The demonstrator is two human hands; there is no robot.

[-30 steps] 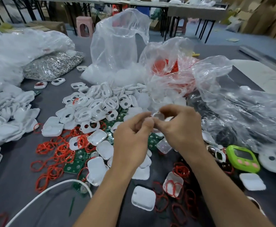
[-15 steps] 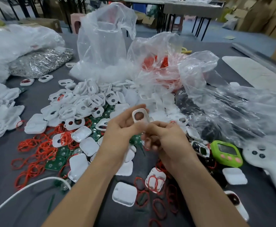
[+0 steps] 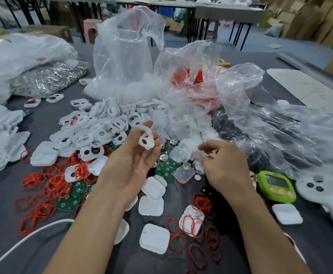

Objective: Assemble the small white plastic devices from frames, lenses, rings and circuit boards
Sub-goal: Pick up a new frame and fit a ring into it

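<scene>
My left hand [image 3: 134, 161] holds a white plastic frame [image 3: 146, 137] with two holes between thumb and fingertips, raised above the table. My right hand [image 3: 225, 167] is lowered to the right, its fingers curled over a heap of small clear lenses [image 3: 181, 155]; what its fingertips pinch is too small to tell. A pile of white frames [image 3: 94, 131] lies behind my left hand. Red rings [image 3: 51, 184] spread at the left, and green circuit boards [image 3: 166, 168] lie between my hands.
White square covers [image 3: 154, 238] lie near the front. Clear plastic bags [image 3: 126, 56] stand behind, with more crumpled bags at the right [image 3: 280, 125]. A green device [image 3: 276, 185] and a white controller [image 3: 324, 196] lie at right. A white cable [image 3: 23, 242] crosses the front left.
My hands have come apart. The left keeps the white frame and has lifted it slightly; the right has moved away rightward and down onto the heap of clear lenses.
</scene>
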